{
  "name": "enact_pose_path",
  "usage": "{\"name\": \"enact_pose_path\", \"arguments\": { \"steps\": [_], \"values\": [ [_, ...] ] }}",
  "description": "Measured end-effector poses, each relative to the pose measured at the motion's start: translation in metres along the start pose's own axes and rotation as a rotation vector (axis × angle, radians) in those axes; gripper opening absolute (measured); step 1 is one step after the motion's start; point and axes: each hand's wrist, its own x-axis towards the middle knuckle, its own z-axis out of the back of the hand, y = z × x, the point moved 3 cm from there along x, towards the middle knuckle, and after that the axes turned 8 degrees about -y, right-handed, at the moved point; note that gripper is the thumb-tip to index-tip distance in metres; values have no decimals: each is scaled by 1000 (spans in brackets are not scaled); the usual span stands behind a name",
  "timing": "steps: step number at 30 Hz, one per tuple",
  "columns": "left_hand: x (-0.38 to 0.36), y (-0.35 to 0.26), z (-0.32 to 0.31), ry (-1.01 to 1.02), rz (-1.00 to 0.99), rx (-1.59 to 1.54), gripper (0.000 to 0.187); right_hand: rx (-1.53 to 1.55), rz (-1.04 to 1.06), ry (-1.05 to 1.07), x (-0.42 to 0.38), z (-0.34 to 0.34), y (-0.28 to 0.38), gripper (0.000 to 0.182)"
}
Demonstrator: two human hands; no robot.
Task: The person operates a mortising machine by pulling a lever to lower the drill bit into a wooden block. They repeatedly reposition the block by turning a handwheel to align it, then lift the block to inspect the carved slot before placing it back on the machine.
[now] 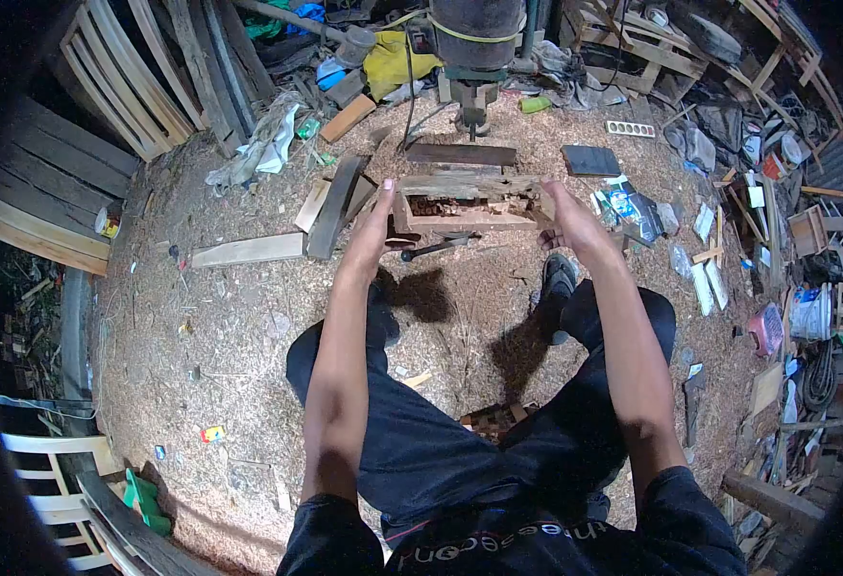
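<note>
A weathered wooden frame [469, 221], rectangular with a rough, decayed upper edge and an opening in its middle, is held level between both hands. My left hand [373, 228] grips its left end, thumb on top. At the right end my right hand [575, 223] closes around the wood, fingers partly underneath. Just below the frame, a dark tool with a rounded head [431, 248] lies on the ground. Beyond it rests a dark plank [460, 154]. Left of my left hand, a grey board [335, 206] leans across other pieces of wood.
Wood shavings cover the ground [239, 336]. A machine [474, 38] stands at the top centre, near a yellow bag [397, 65]. A pale plank [249, 251] lies left. Slatted wood, a pink basket [765, 329] and a white bucket [809, 312] line the sides. My feet are below the frame.
</note>
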Motion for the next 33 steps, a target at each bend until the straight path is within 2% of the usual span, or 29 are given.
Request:
{"name": "enact_pose_path", "arguments": {
  "steps": [2, 5, 8, 11, 17, 20, 23, 26, 29, 33],
  "values": [
    [3, 3, 2, -28, -5, -35, 69, 44, 37, 3, 0, -2, 0, 62],
    [5, 4, 4, 48, -13, -110, 54, 79, 110, -64, -7, -4, 7, 61],
    [5, 5, 5, 6, -22, -28, 46, 107, 156, -52, 1, -2, 3, 61],
    [17, 17, 8, 60, 55, -67, 58, 113, 143, -27, -4, -3, 8, 62],
    [25, 24, 12, 76, 30, -83, 61, 120, 230, -98, 21, 0, -8, 63],
    [18, 18, 7, 118, 22, -139, 66, 176, 177, -79, 6, -2, 1, 62],
    [20, 19, 6, 0, -63, -92, 52, 166, 131, -47, 3, -3, 3, 62],
    [20, 17, 3, 11, -81, -85, 69, 179, 222, -116, 3, -5, 2, 62],
    [7, 5, -1, -46, -77, -40, 85, 130, 80, -102, 5, -3, 2, 70],
    [-14, -14, -9, 71, -19, -26, 89, 52, 15, -122, 9, 0, -2, 80]
  ]
}}
